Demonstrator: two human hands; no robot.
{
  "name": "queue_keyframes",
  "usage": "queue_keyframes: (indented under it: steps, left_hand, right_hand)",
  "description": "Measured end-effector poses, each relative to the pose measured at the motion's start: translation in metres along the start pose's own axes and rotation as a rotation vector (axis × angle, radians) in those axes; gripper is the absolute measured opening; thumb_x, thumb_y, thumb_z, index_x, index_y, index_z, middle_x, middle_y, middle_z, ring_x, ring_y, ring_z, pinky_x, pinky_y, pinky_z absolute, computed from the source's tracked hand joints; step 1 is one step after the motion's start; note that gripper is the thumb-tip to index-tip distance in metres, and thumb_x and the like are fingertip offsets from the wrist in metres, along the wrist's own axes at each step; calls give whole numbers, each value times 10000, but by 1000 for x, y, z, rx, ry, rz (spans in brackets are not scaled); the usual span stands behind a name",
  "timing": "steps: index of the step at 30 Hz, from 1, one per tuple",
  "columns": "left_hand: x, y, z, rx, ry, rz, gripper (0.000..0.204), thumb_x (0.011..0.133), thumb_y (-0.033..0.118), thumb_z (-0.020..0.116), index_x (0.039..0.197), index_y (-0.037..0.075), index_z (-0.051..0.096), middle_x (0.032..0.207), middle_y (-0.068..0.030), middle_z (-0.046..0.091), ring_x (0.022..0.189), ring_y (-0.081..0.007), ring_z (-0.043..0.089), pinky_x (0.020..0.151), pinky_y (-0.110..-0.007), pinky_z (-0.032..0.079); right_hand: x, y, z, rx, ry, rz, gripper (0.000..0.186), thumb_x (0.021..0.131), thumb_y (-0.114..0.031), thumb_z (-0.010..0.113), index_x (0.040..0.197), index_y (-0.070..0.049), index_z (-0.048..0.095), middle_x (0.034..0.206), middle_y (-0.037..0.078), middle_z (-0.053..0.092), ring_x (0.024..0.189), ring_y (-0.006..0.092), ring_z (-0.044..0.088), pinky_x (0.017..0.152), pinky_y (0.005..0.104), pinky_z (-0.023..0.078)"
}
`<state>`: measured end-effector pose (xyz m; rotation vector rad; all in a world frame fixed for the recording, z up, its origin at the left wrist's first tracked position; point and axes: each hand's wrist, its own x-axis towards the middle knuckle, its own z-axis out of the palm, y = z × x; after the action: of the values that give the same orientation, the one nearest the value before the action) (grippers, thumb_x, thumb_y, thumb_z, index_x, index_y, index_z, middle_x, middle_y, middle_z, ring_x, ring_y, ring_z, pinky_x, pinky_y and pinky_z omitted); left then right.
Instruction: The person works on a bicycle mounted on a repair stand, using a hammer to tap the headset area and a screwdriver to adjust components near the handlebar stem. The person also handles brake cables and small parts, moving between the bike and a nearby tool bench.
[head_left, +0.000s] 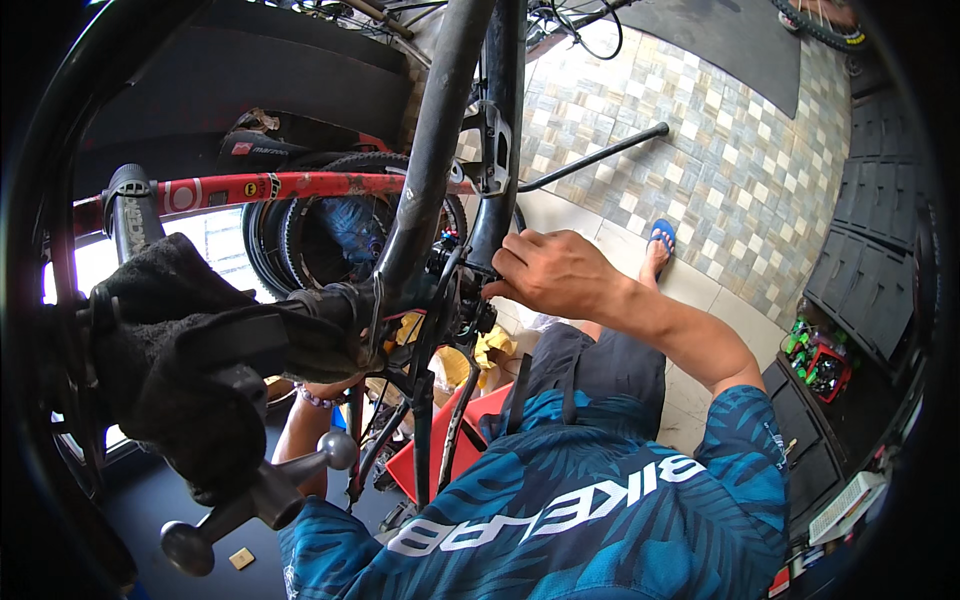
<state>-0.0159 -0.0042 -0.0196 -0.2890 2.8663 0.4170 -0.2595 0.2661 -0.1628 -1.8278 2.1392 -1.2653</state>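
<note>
A black bicycle frame (431,150) hangs before me, held in a repair stand clamp (230,345) that is partly wrapped in dark cloth (150,310). My right hand (550,272) is at the right side of the frame, by the joint where its tubes meet. Its fingers are curled and pressed together there; what lies in them is hidden. Below the clamp, my left hand (335,388) reaches behind the frame tubes from the left, a beaded bracelet (316,399) on its wrist. The clamp and tubes cover its fingers.
A red frame tube (300,184) crosses at left, with bicycle tyres (290,245) behind it. The stand's clamp handle (262,497) sticks out low on the left. Beneath the frame is a red bin (405,470). Black drawers (868,270) line the right side; a black bar (595,158) angles over the tiled floor (700,180).
</note>
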Motion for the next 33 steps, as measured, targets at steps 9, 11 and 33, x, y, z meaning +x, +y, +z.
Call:
queue_keyframes:
  steps: [9, 11, 33]
  left_hand:
    - [12, 12, -11, 25, -207, -110, 497, 946, 260, 723, 1406, 103, 620, 978, -60, 728, 864, -180, 719, 771, -354, 595]
    - [22, 14, -13, -61, -288, -164, 370, 1020, 232, 644, 1360, 86, 627, 973, -70, 722, 845, -168, 714, 755, -348, 591]
    - [6, 403, -32, 301, -504, 913, 482, 1005, 256, 703, 1439, 66, 615, 1175, -216, 726, 1013, -393, 713, 810, -458, 573]
  right_hand:
    - [-4, -23, 23, 1387, -170, 873, 735, 1029, -735, 469, 888, -46, 684, 601, 2, 486, 581, 133, 555, 540, 291, 443]
    - [-17, -21, 23, 1708, -186, 956, 759, 1018, -757, 460, 916, -49, 715, 664, -16, 538, 569, 84, 539, 504, 234, 398]
    - [-488, -219, -127, -220, 561, 1338, 305, 1034, -401, 633, 1079, -107, 696, 1041, 105, 734, 978, 321, 727, 828, 458, 579]
